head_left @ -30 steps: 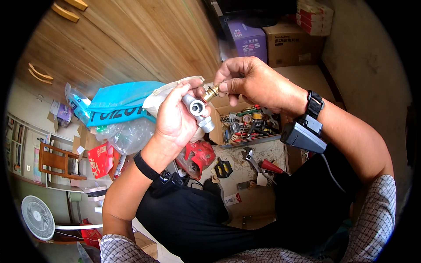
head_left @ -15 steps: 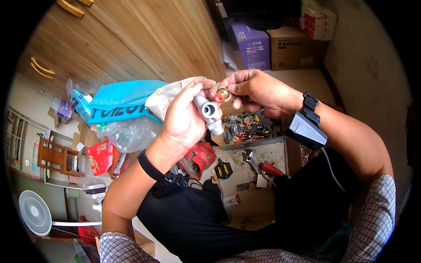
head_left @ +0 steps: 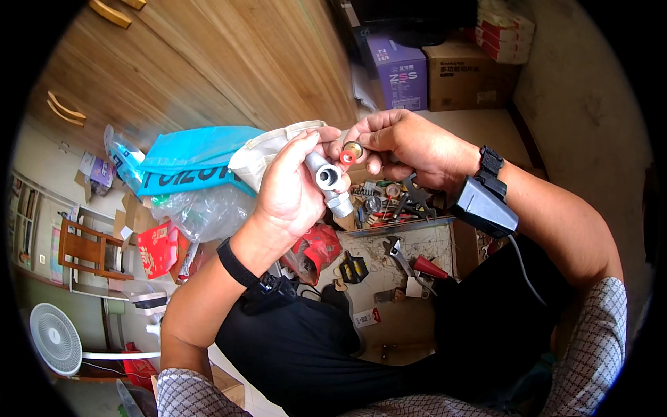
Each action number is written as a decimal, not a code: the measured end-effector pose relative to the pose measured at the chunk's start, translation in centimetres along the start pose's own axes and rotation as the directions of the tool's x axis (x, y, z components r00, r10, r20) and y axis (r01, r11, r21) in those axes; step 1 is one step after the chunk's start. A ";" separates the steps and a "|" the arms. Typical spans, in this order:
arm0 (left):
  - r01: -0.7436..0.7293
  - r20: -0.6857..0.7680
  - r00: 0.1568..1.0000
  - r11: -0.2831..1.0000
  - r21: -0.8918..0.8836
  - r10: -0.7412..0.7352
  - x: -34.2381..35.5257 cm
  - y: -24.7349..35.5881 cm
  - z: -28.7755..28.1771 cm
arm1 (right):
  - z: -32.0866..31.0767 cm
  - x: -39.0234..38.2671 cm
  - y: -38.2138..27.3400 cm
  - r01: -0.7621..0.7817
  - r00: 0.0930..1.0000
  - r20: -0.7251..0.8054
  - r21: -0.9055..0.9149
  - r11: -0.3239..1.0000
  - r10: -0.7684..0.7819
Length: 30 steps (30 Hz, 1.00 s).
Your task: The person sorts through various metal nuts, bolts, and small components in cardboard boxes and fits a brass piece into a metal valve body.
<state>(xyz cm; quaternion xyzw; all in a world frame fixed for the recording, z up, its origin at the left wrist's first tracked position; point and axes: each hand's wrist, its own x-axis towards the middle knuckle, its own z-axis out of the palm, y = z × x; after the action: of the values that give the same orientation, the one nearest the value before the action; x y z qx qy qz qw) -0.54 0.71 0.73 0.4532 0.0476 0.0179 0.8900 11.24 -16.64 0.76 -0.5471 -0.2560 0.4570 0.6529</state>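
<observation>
My left hand (head_left: 288, 191) grips a silver metal pipe fitting (head_left: 332, 186), its round opening facing up toward me and a threaded end pointing down. Beside it, my right hand (head_left: 413, 142) pinches a small brass fitting (head_left: 354, 147) with a red ring (head_left: 347, 158) at the near end, held just above and right of the silver opening. Behind my hands are a cream cloth bag (head_left: 257, 153) and a blue bag (head_left: 191, 149). Below them sits a box of mixed tools (head_left: 389, 205), partly hidden by my hands.
A wooden cabinet (head_left: 215, 62) stands ahead. Cardboard boxes (head_left: 458, 80) sit at back right. An adjustable wrench (head_left: 399, 257), a red cone (head_left: 431, 267) and a red bag (head_left: 316, 250) lie below. A chair (head_left: 90, 247) and white fan (head_left: 55, 337) are at left.
Both hands have shifted right and slightly down since a second ago. The brass piece has turned, so its red ring shows. The last half second shows little movement.
</observation>
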 end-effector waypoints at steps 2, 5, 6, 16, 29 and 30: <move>0.008 0.007 1.000 1.000 0.007 -0.008 -0.1 0.1 -0.1 | 0.0 -0.1 -0.3 0.014 1.000 0.007 -0.033 0.999 -0.014; 0.003 -0.001 1.000 0.999 0.033 -0.003 -0.2 0.3 0.0 | 0.0 -0.3 -0.6 0.028 1.000 0.001 -0.055 0.998 -0.028; 0.001 -0.005 1.000 0.999 0.042 -0.001 -0.1 0.3 0.0 | -0.1 -0.4 -0.7 0.028 1.000 0.001 -0.058 0.998 -0.028; 0.233 -0.081 0.968 0.969 -0.080 -0.239 0.1 -1.8 -2.1 | -0.3 -0.9 -0.9 0.082 0.995 -0.053 -0.003 0.997 -0.082; 0.450 -0.146 0.880 0.892 -0.052 -0.452 0.1 -4.8 -3.4 | -0.3 -1.1 -1.2 0.112 0.986 -0.106 -0.147 0.983 -0.128; 0.518 -0.136 0.852 0.851 0.085 -0.505 -0.5 -5.2 -3.0 | -0.7 -1.0 -1.1 0.125 0.986 -0.087 -0.147 0.981 -0.139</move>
<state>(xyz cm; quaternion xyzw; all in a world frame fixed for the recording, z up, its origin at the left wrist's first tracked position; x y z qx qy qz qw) -1.43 0.02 -5.18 0.4746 0.2159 -0.1978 0.8301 11.70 -17.82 1.77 -0.5952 -0.2913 0.3661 0.6533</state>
